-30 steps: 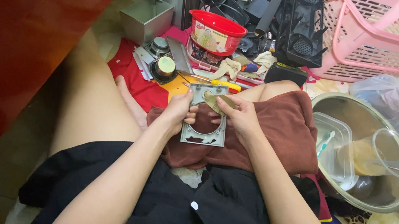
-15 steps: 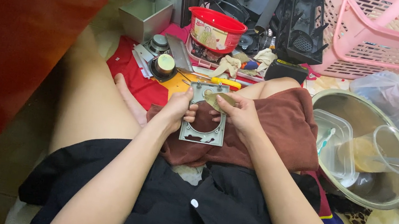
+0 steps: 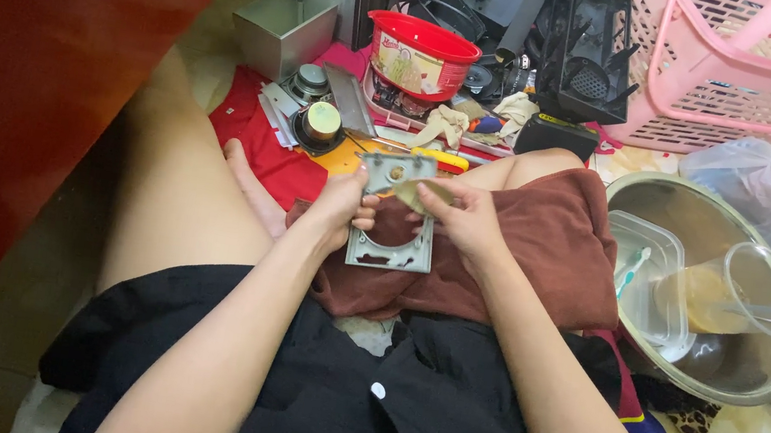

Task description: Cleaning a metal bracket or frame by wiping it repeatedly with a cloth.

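Far left: grey metal box point(image 3: 283, 26) on the floor, small round speaker part point(image 3: 322, 121) on red cloth point(image 3: 260, 144) just near of it. Centre: left hand point(image 3: 343, 209) clamped on the left edge of a grey square metal frame point(image 3: 392, 238) with a round cutout, held over a brown towel point(image 3: 541, 254) on the lap. Right hand point(image 3: 461, 219) pinches a small tan cloth scrap point(image 3: 426, 194) against the frame's top. Far centre: red bowl point(image 3: 421, 53). Right: steel basin point(image 3: 708, 282) holding clear plastic containers; pink basket point(image 3: 748, 71) far right.
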